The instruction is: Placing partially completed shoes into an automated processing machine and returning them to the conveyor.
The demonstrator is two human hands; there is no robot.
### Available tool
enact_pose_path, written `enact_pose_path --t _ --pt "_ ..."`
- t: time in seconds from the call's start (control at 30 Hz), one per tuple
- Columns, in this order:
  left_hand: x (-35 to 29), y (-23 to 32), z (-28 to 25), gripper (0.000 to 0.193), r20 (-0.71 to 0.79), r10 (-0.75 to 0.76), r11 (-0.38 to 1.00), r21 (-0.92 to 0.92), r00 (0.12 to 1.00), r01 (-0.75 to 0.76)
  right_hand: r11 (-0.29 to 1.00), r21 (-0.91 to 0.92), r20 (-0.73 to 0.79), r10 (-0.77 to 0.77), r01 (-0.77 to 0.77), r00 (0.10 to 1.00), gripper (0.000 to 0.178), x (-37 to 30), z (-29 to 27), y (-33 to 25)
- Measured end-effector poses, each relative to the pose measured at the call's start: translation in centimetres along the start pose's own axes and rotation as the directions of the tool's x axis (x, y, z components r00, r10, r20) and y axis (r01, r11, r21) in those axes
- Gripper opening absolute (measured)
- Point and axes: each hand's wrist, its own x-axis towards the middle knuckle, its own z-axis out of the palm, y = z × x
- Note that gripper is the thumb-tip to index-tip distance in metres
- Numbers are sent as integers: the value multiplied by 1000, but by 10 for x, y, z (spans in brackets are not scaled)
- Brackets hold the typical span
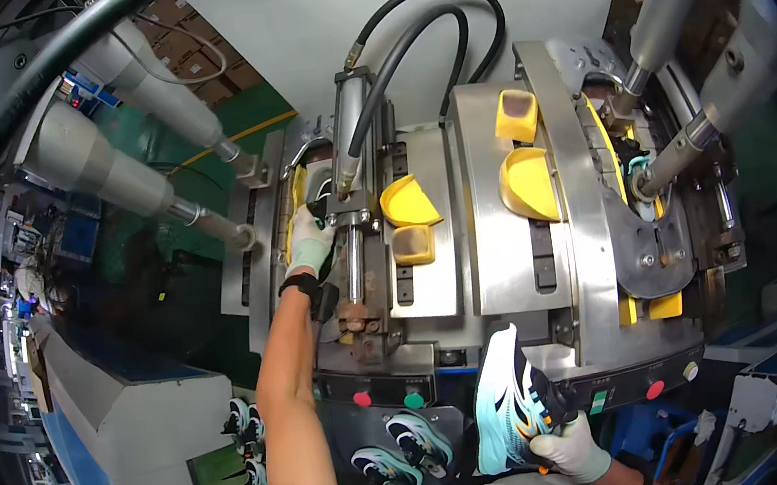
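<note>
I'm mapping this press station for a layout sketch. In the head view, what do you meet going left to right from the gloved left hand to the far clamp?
left hand → vertical cylinder → small yellow pads → large yellow pads → curved steel plate → right clamp holding a shoe

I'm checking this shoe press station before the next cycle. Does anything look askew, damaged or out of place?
Nothing stands out. The left hand reaches into the left station of the press, the right hand holds a teal and white shoe, sole up, at the front edge. The yellow pads sit mirrored on both plates. More shoes lie below.
</note>
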Motion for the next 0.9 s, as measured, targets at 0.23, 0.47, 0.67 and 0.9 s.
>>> enact_pose_path --t 0.23,0.47,0.67,0.9 --pt "6 49 -79 61 112 -149 974 191 982 126 997 -81 -97 -16 8 995 51 13 11 13" --pt "-182 59 -194 51 -268 24 963 -253 963 -94 988 -153 -22 -38 35 999 52 53 78 9" --pt "-420 7 -189 45 -255 -357 822 -542 899 173 993 -1 141 -118 120 983 31 208 194 35" --pt "-630 -26 -90 52 -260 -879 475 -552 399 686 782 -624 -190 -161 8 969 24 473 196 64"
